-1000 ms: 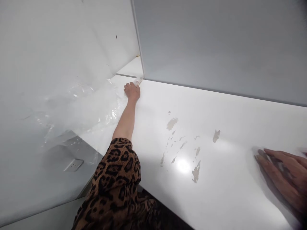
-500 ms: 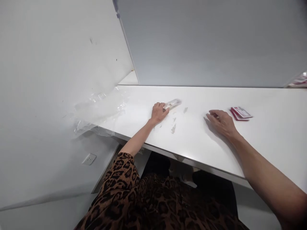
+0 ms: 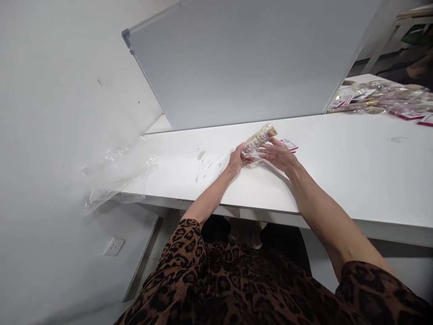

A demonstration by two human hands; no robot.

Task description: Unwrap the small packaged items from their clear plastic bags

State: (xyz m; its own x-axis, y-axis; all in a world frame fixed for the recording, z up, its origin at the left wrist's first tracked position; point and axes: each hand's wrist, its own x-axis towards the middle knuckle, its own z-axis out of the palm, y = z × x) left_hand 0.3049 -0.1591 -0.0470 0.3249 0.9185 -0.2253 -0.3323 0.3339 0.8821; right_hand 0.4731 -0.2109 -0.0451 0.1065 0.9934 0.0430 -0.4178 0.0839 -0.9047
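A white table [image 3: 338, 180] runs across the frame, its far edge backed by a grey board [image 3: 243, 58] that leans from ten o'clock toward two o'clock, with a white wall [image 3: 50, 90] filling the nine o'clock side. Along the bottom, from six to four o'clock, spreads the person's leopard-print clothing [image 3: 237, 289], both bare forearms reaching up from it toward the centre. A crumpled clear plastic sheet [image 3: 115, 171] hangs off the table's left end at about nine o'clock. At two o'clock, on the far right of the table, lies a pile of small packets [image 3: 382, 97]. Low on the wall at seven o'clock sits a wall socket [image 3: 113, 246]. Near the centre of the table, the left hand [image 3: 237, 159] grips the lower end of a clear packet [image 3: 260, 136], fingers curled around it, while the right hand [image 3: 279, 154] meets it from three o'clock, fingers spread and touching the wrapper. The packet is raised just above the tabletop and tilts toward one o'clock. Just beyond the right hand lie red-and-white cards [image 3: 289, 144], partly hidden. Chipped patches [image 3: 203, 164] mark the tabletop just left of the hands.
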